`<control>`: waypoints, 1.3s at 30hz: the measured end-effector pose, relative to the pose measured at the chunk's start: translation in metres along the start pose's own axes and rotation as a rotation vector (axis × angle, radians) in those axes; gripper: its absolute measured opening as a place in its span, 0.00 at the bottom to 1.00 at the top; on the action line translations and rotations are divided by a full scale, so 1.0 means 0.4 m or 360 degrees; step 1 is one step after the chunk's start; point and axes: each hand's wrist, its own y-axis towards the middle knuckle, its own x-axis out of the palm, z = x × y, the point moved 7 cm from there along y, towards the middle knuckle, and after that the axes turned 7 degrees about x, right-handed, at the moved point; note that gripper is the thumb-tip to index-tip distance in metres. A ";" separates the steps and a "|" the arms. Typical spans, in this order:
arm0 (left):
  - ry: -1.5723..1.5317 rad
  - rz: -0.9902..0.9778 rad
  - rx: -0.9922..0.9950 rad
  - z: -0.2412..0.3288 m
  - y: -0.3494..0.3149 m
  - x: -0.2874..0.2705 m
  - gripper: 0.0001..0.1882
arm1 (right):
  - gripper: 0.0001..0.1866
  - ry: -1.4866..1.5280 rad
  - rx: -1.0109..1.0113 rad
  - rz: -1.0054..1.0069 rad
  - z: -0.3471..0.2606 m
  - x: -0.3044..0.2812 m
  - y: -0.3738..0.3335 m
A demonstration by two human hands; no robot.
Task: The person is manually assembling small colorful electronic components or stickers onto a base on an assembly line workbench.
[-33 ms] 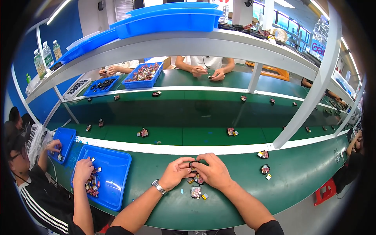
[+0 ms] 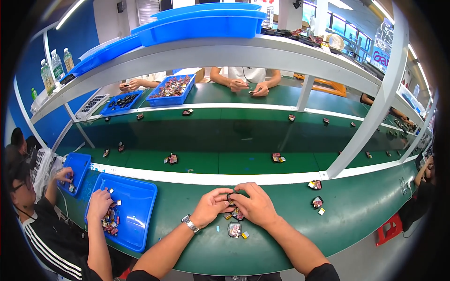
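My left hand [image 2: 210, 207] and my right hand [image 2: 257, 204] meet over the green bench. Between their fingers is a small black plastic casing [image 2: 230, 198], partly covered by the fingertips. Just below it, a second casing with a reddish circuit board [image 2: 238, 214] lies on the bench, partly hidden by my right hand. Closer to me rests a casing with a pale, shiny inside [image 2: 234, 229], and beside it a small yellow-and-white battery-like piece [image 2: 245, 235]. A light-blue scrap [image 2: 218, 229] lies to the left. My left wrist wears a metal watch.
On the left, a co-worker's hand [image 2: 100, 204] reaches into a blue tray [image 2: 149, 196] of small boards. More casings [image 2: 318, 202] lie to my right. Behind a white rail [image 2: 206, 178], a green conveyor [image 2: 243, 140] carries several casings. A shelf with blue bins [image 2: 201, 25] spans overhead.
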 end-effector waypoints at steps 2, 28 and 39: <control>0.0017 -0.0028 0.0017 0.001 0.004 0.010 0.21 | 0.12 -0.0006 0.0017 -0.0004 0.006 -0.008 0.002; 0.0123 -0.0073 0.0030 0.005 0.002 0.012 0.19 | 0.05 0.0432 0.0222 -0.0187 0.049 0.017 -0.013; 0.0141 -0.0061 0.0051 0.003 0.001 0.013 0.17 | 0.07 0.0474 0.0349 -0.0084 0.061 0.038 -0.033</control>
